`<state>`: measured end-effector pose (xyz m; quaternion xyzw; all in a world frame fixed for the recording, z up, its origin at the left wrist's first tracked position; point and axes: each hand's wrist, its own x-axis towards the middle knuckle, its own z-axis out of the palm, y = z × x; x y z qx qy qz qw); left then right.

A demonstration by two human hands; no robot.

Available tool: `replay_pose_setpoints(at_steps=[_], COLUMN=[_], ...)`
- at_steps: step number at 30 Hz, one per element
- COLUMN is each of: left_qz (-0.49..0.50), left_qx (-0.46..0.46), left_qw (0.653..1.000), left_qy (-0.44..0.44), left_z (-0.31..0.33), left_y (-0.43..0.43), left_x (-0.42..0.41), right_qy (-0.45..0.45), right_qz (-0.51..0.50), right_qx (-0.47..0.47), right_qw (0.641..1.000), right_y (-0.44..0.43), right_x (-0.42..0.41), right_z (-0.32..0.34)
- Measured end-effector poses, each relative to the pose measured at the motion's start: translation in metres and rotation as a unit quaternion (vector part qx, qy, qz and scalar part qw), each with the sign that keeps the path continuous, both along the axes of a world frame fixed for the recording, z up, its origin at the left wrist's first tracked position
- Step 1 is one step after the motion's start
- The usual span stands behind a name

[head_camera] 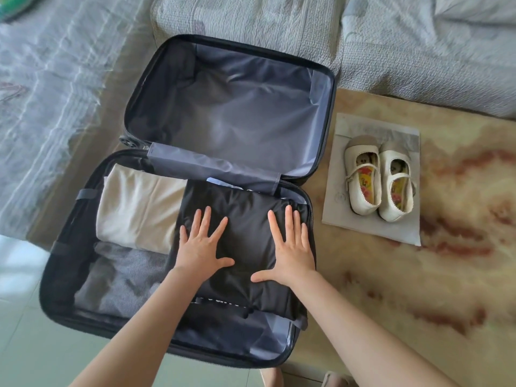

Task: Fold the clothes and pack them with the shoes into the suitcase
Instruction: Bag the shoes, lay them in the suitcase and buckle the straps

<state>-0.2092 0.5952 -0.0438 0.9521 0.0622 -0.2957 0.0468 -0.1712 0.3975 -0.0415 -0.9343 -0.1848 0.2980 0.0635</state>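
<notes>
Shoes (378, 181) sit just off to the right of the suitcase (331, 107) on a grey bag (363, 229), side by side, toes pointing away. The right hand (290, 250) is plainly the nearer one. Both hands lie flat on the folded black garment (245, 236) in the near half, fingers (289, 217) spread, left hand (202, 247) alongside. Beige garment (134, 208) and grey garment (120, 280) fill the left side. To reach the pair, I reckon, that right hand must lift over the case's wall — nothing else stands between.

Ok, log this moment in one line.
left hand, right hand: pressing flat on black garment | suitcase: beige garment, grey garment packed | shoes: outside
</notes>
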Motion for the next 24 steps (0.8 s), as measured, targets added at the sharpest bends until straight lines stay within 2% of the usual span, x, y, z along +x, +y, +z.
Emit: replay_pose_setpoints(at_steps=[2, 4, 7, 10, 13, 17, 21, 24], left_qz=[0.025, 0.060, 0.073, 0.040, 0.012, 0.007, 0.119, 0.252], left_qx=[0.006, -0.026, -0.119, -0.177, -0.216, -0.243, -0.307, -0.355], left_qw=[1.000, 0.995, 0.970, 0.955, 0.950, 0.957, 0.943, 0.900], left_qy=[0.000, -0.070, -0.198, -0.235, -0.225, -0.158, -0.053, -0.007], left_z=[0.015, 0.031, 0.046, 0.049, 0.045, 0.029, 0.015, 0.002], left_y=[-0.010, -0.025, -0.062, -0.112, -0.164, -0.216, -0.247, -0.264], left_x=[0.010, 0.021, 0.042, 0.063, 0.079, 0.100, 0.124, 0.142], right_qy=[-0.004, -0.044, -0.139, -0.165, -0.138, -0.091, -0.018, 0.042], right_qz=[-0.031, -0.124, -0.313, -0.443, -0.516, -0.569, -0.650, -0.682], right_qx=[0.070, 0.155, 0.217, 0.216, 0.221, 0.214, 0.282, 0.280], right_qw=[0.997, 0.979, 0.914, 0.854, 0.816, 0.789, 0.706, 0.674], right_y=[-0.005, -0.018, -0.059, -0.121, -0.174, -0.219, -0.245, -0.254], right_x=[0.002, 0.008, 0.027, 0.049, 0.067, 0.092, 0.114, 0.126], right_z=[0.006, 0.014, 0.018, 0.016, 0.015, 0.009, -0.008, -0.022])
